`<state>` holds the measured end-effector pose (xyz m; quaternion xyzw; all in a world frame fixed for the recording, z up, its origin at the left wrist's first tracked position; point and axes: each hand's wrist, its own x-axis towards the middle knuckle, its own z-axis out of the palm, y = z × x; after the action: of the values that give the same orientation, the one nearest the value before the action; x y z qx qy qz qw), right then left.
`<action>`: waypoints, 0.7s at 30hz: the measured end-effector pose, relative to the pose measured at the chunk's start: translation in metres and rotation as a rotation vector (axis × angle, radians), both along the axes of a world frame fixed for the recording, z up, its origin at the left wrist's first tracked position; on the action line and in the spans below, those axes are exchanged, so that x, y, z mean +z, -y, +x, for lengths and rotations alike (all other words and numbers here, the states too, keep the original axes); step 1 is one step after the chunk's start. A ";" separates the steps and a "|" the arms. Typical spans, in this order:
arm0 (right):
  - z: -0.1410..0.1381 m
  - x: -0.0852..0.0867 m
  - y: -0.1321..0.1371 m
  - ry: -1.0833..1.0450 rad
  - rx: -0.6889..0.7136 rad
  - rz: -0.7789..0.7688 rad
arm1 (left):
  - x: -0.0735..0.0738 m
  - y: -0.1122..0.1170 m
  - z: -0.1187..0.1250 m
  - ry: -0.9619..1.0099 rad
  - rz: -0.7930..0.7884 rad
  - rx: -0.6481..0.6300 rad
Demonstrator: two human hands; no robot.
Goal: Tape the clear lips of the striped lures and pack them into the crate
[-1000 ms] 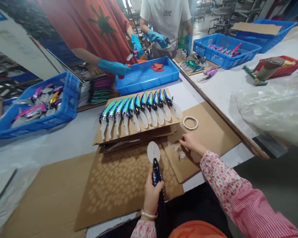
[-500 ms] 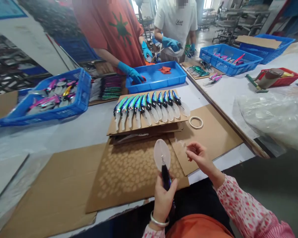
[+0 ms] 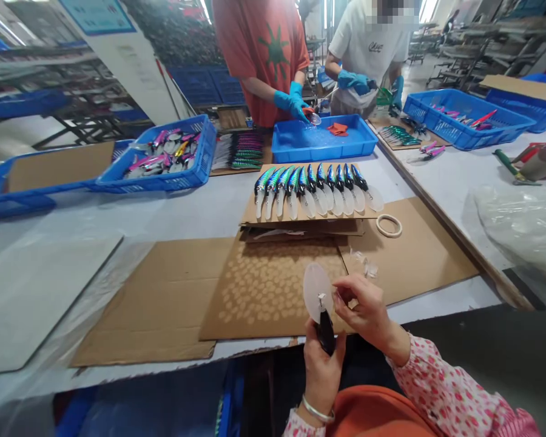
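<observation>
My left hand (image 3: 322,369) is closed around a fishing lure (image 3: 326,335), its dark body in the palm and its broad frosted lip (image 3: 317,290) pointing up and away from me. A small metal ring shows at the lip's base. Close beside the lip's right edge is my right hand (image 3: 364,306), fingers curled with thumb and forefinger in a pinch; anything between them is too small to make out. Beyond both hands, a row of several blue-green lures (image 3: 312,185) lies on stacked cardboard (image 3: 255,226).
Crumpled clear film bits (image 3: 370,268) and a roll of tape (image 3: 389,226) lie on the right-hand cardboard (image 3: 430,255). Blue baskets of lures (image 3: 200,155) stand left and far right. Across the table, gloved co-workers stand by a blue tray (image 3: 325,152).
My right hand has moved from the right-hand cardboard in to the lure's lip. The view has turned left. One co-worker's gloved hands have come together above the tray.
</observation>
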<state>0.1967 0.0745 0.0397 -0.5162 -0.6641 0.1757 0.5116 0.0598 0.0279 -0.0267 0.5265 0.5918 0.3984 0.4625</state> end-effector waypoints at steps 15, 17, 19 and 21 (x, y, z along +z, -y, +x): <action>0.009 -0.009 0.017 0.059 0.190 -0.062 | -0.001 0.010 0.006 0.039 0.056 -0.057; 0.014 -0.011 0.018 0.069 0.233 -0.044 | 0.000 0.012 0.007 0.034 0.047 -0.048; 0.016 -0.012 0.019 0.097 0.227 -0.009 | 0.000 0.014 0.008 0.037 0.029 -0.034; 0.017 -0.013 0.020 0.127 0.205 0.018 | -0.001 0.016 0.008 0.058 0.006 -0.046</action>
<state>0.2138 0.0546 0.0263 -0.4510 -0.7461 0.1881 0.4522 0.0683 0.0120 -0.0279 0.5296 0.5646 0.4045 0.4870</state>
